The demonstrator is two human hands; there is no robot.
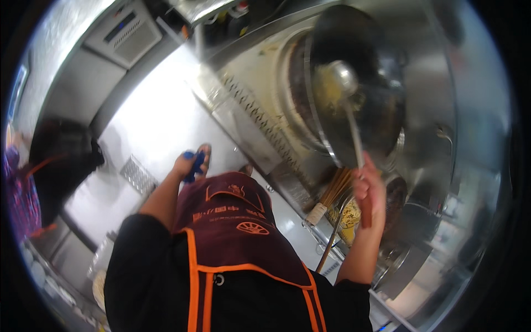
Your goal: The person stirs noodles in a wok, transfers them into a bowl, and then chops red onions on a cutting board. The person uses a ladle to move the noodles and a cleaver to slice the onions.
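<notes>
My right hand [368, 182] grips the wooden end of a long metal ladle [353, 128]. The ladle's bright bowl is inside a dark wok [354, 33], beside blurred yellowish food [327, 89]. The wok stands steeply tilted above the stove's round burner opening [295, 95], and neither hand is on its rim. Down at my left side, away from the stove, my left hand [181, 165] is closed on a bunched blue cloth [196, 167]. A bamboo wok brush [333, 186] lies just left of my right hand.
Below my right hand sits a container of yellow noodle-like food [350, 213], with a wooden-handled utensil [330, 247] across its edge. A perforated grate strip [261, 118] runs along the stove front. Another person [62, 166] stands at the far left. A boxy appliance [124, 35] is at upper left.
</notes>
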